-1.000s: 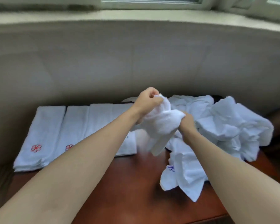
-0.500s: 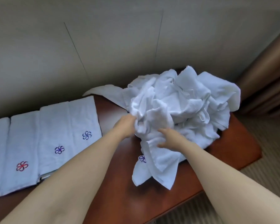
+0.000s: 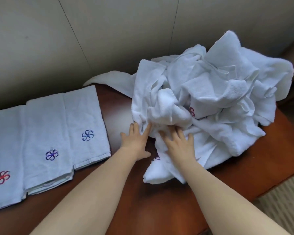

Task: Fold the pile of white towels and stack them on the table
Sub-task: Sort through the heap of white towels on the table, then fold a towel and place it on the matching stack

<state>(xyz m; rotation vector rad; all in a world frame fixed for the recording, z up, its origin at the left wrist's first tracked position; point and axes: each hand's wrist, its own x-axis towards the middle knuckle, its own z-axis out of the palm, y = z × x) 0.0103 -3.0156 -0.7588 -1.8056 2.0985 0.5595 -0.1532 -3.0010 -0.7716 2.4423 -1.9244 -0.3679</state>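
Towels, white and crumpled, lay in a loose pile on the right half of the desk, with no single long axis; folds and corners jutted every way, one corner standing up at the top and a flat tail trailing left toward the wall. The cloth looked thick and nubbly, a terry weave with hemmed edges, and a red embroidered mark showed in a crease near the pile's middle. One loose towel end hung toward the near edge of the desk, a small purple mark partly visible on it.

Against the pile's near side, the left hand lay with fingers straight and spread, fingertips touching the cloth. The right hand pressed flat on the cloth beside it, fingers splayed, gripping nothing.

Well apart to the left, three folded towels lay flat side by side, overlapping slightly, long axes running from the near edge toward the wall. They were smooth rectangles bearing pinwheel emblems: red, purple, blue. The desk was glossy reddish-brown wood. Behind it stood a pale panelled wall.
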